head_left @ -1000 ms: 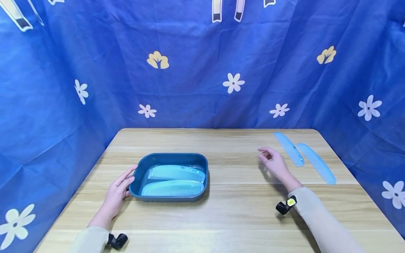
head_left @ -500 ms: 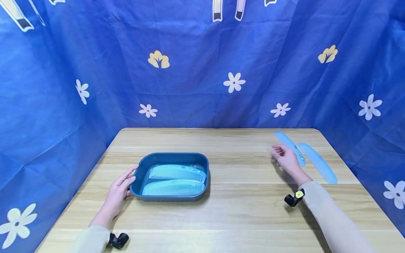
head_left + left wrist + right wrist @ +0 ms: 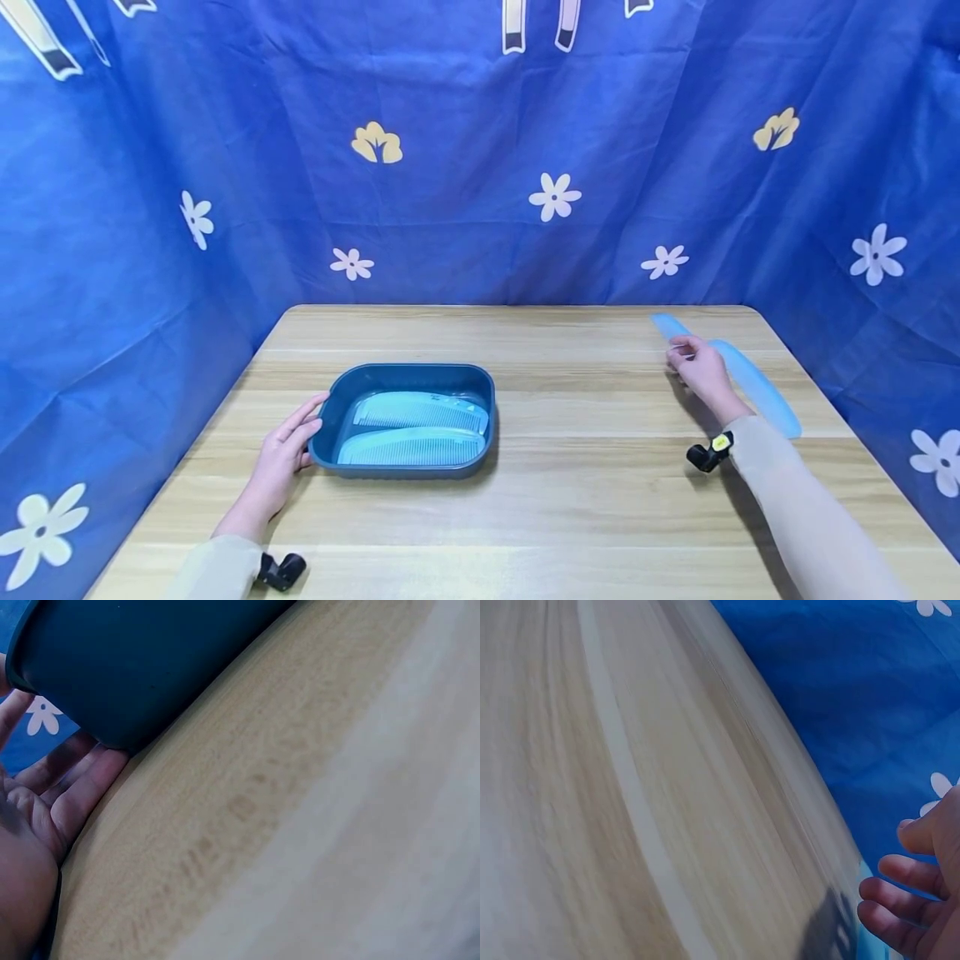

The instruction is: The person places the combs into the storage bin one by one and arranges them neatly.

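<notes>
My left hand (image 3: 279, 454) rests against the left end of a dark blue plastic basin (image 3: 401, 472), its fingers touching the outer wall. In the left wrist view, fingers (image 3: 94, 780) lie along the basin's lower side. Two light blue combs (image 3: 418, 408) lie side by side inside, teeth toward the near side. At the right, my right hand (image 3: 702, 372) hovers over a light blue comb (image 3: 666, 323), covering most of it. Its fingers are loosely bent, and I see nothing held in the right wrist view. Just right of the hand lies another comb (image 3: 757, 390).
A wood-grain table (image 3: 555, 500) carries everything. Blue curtains (image 3: 480, 167) with flower prints hang behind it and along both sides. Small black cameras (image 3: 281, 572) are strapped to both wrists.
My right hand has moved rightward, from left of the two table combs to over the left one. The left hand, basin and combs have stayed put.
</notes>
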`<action>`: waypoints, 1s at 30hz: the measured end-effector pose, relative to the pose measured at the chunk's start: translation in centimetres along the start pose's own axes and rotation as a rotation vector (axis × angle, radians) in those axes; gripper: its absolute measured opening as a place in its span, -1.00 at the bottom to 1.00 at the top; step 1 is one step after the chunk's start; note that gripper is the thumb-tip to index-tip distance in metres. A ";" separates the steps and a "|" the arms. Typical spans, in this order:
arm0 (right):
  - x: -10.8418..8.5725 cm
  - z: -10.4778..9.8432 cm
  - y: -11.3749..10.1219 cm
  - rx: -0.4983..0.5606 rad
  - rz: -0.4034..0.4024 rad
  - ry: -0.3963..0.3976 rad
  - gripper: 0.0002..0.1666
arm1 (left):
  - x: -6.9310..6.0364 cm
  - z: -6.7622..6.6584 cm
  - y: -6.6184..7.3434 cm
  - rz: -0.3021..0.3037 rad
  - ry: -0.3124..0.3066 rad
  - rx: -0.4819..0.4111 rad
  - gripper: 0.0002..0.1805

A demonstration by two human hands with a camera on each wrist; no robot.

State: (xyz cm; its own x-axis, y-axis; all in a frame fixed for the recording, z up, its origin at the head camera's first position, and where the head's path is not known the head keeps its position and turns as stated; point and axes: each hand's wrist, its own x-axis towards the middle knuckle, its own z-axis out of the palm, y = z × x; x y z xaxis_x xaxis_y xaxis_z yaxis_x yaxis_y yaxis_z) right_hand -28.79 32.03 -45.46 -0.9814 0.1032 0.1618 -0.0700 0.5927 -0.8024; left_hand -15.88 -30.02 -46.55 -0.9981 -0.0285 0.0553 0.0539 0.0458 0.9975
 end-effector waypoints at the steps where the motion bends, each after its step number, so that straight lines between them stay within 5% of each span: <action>1: 0.1 -0.1 0.1 -0.009 -0.003 0.001 -0.58 | 0.0 0.0 0.0 0.001 0.001 -0.001 -0.48; 10: 1.7 -1.5 1.0 -0.143 -0.037 0.084 -0.60 | -0.1 -0.1 0.1 0.004 -0.002 0.005 -0.49; 22: 2.4 -2.0 1.9 -0.260 0.086 0.038 -0.52 | 0.0 0.0 0.1 0.013 0.006 0.014 -0.48; 30: 3.0 -2.1 2.9 -0.319 0.060 -0.015 -0.44 | 0.0 0.0 -0.1 0.017 0.009 0.006 -0.49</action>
State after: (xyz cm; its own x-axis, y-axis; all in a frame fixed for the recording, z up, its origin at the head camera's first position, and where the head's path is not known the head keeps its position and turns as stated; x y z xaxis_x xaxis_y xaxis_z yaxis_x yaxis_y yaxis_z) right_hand -31.57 35.78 -46.07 -0.9847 0.1354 0.1094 0.0455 0.8068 -0.5891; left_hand -15.85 -30.05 -46.67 -0.9967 -0.0367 0.0724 0.0704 0.0523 0.9961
